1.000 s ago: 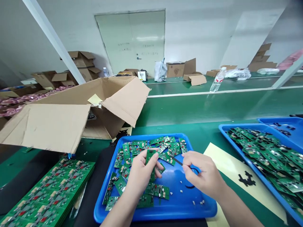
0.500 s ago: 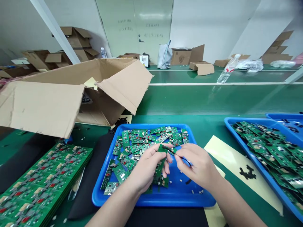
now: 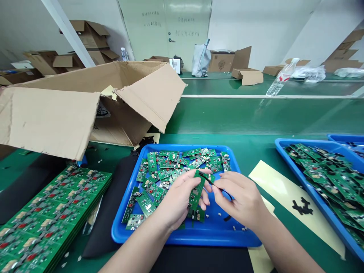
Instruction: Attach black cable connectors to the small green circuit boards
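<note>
My left hand [image 3: 178,201] is closed on a small green circuit board [image 3: 196,189], held upright over a blue tray [image 3: 182,237]. My right hand [image 3: 241,199] pinches thin black tweezers [image 3: 209,181] whose tip touches the top of that board. Several loose green boards [image 3: 176,165] lie heaped across the back and left of the tray. Small white bits [image 3: 218,215] are scattered on the tray's bare floor under my hands.
A panel stack of green boards [image 3: 51,220] lies at the near left. An open cardboard box [image 3: 85,102] lies on its side behind it. A second blue tray [image 3: 324,178] of boards stands at right, with a yellow sheet [image 3: 284,189] between the trays. A water bottle [image 3: 281,81] stands on the far belt.
My hands have come together: the tweezers moved left onto the top of the board, which my left hand turned upright. The view tilted down a little.
</note>
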